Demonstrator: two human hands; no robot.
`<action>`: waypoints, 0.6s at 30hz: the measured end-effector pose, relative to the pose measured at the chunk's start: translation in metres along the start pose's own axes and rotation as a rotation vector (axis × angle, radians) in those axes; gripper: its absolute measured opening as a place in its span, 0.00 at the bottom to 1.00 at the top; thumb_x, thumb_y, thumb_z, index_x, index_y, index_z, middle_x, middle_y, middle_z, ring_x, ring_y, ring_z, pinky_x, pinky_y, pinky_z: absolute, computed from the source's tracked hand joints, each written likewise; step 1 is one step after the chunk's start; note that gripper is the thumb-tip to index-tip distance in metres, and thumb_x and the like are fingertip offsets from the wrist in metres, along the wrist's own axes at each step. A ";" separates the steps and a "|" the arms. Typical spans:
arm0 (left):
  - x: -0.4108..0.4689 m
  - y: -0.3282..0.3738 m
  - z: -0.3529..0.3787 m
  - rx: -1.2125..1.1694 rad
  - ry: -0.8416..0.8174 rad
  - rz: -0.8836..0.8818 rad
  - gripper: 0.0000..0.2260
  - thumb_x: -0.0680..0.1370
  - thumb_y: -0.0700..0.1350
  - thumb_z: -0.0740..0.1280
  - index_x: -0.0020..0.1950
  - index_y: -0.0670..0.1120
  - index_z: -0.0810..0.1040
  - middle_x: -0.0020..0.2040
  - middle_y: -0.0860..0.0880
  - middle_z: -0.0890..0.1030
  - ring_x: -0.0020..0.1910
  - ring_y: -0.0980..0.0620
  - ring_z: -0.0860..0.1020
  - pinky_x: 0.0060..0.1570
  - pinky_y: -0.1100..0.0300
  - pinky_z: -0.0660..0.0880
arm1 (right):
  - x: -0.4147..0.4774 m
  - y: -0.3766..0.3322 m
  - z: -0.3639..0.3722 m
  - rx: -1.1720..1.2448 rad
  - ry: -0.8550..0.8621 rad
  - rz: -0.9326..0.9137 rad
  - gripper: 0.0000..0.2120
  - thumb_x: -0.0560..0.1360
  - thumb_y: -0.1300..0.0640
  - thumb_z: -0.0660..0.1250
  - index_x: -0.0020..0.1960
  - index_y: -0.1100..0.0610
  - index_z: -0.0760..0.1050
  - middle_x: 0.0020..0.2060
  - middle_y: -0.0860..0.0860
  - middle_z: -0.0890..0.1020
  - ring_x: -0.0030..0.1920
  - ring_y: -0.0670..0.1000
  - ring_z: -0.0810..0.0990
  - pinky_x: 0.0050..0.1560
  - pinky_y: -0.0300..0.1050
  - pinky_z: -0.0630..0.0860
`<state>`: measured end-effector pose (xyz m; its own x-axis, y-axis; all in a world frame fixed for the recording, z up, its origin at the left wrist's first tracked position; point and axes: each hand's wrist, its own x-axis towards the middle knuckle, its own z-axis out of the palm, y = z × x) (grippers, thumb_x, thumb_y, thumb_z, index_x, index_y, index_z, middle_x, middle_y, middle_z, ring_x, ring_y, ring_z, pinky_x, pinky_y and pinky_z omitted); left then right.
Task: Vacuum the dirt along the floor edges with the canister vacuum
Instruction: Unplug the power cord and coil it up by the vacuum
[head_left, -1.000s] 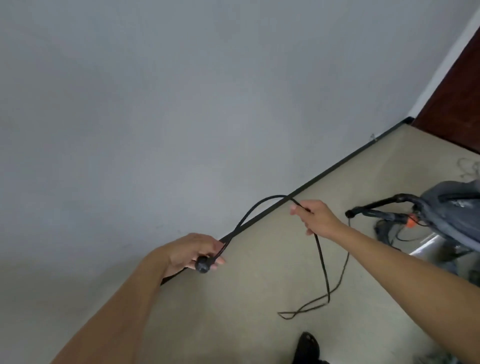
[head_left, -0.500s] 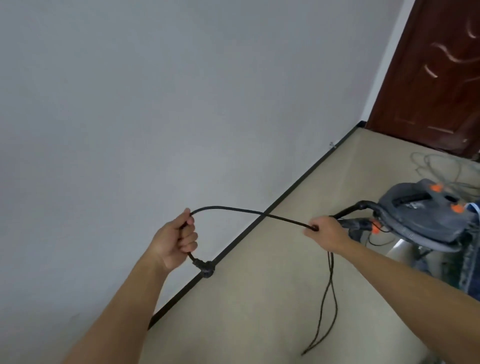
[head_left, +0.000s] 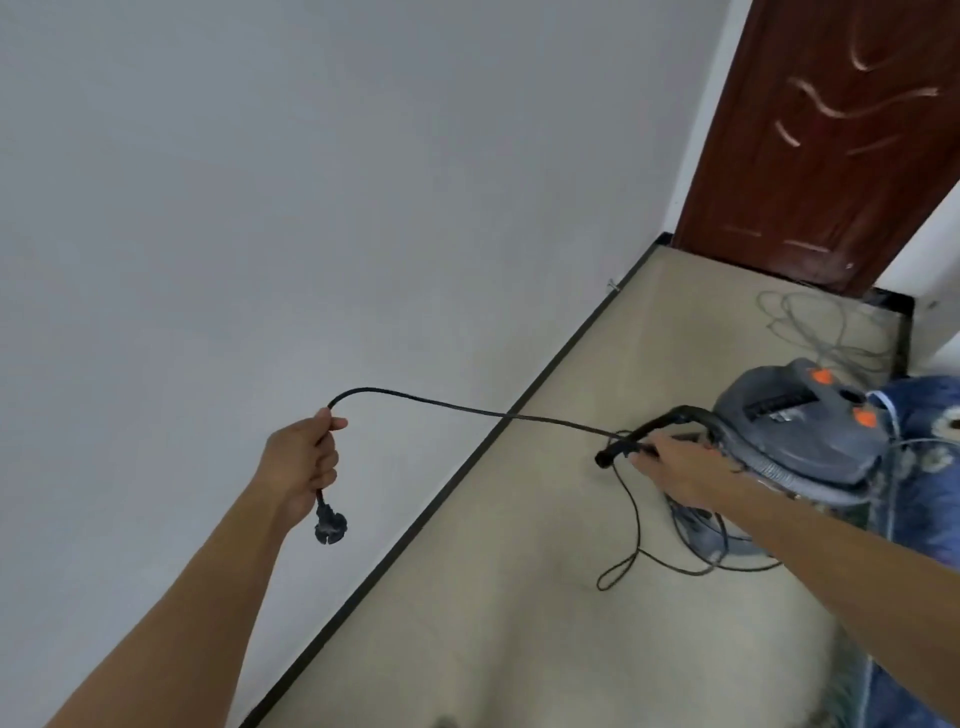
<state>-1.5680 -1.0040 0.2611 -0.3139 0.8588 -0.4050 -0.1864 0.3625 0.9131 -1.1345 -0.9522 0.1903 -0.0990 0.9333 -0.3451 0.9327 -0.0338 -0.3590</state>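
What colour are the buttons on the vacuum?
Orange buttons atop the grey canister vacuum, clearest in the head view.

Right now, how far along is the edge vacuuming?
Done: nothing visible beyond setup; the grey canister vacuum stands on the beige floor. In hand: left hand grips its black power cord, round black plug dangling unplugged; right hand is at the black hose, grip unclear. Left: plug in, then vacuum along the black skirting edge.

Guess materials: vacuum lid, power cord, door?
Vacuum lid: matte grey moulded plastic by its look, orange buttons. Power cord: black flexible sheath, probably rubber or PVC; it arcs smoothly. Door: reddish-brown, semi-gloss, carved swirls; wood or wood veneer, cannot tell which.
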 end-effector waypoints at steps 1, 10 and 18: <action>0.015 0.001 0.011 0.039 -0.037 0.007 0.10 0.82 0.45 0.58 0.48 0.41 0.76 0.25 0.52 0.61 0.20 0.57 0.57 0.18 0.66 0.54 | 0.004 -0.017 0.000 0.010 -0.003 -0.068 0.10 0.83 0.47 0.57 0.53 0.53 0.70 0.36 0.51 0.77 0.34 0.47 0.74 0.34 0.44 0.69; 0.114 0.031 0.109 0.327 -0.448 0.021 0.08 0.80 0.41 0.62 0.49 0.38 0.79 0.44 0.42 0.85 0.36 0.49 0.78 0.33 0.58 0.73 | 0.039 -0.125 -0.040 0.232 0.034 -0.406 0.11 0.83 0.50 0.60 0.56 0.51 0.80 0.36 0.50 0.80 0.34 0.48 0.75 0.38 0.40 0.70; 0.145 0.052 0.193 0.493 -0.763 -0.041 0.14 0.81 0.48 0.61 0.41 0.41 0.77 0.24 0.53 0.63 0.23 0.56 0.59 0.25 0.62 0.57 | 0.095 -0.093 -0.069 0.311 0.262 -0.095 0.07 0.75 0.48 0.73 0.43 0.49 0.77 0.31 0.46 0.77 0.31 0.44 0.74 0.35 0.43 0.73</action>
<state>-1.4431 -0.7911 0.2586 0.4185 0.7846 -0.4575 0.2909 0.3614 0.8859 -1.2070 -0.8362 0.2507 -0.0508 0.9955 -0.0799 0.7707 -0.0118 -0.6370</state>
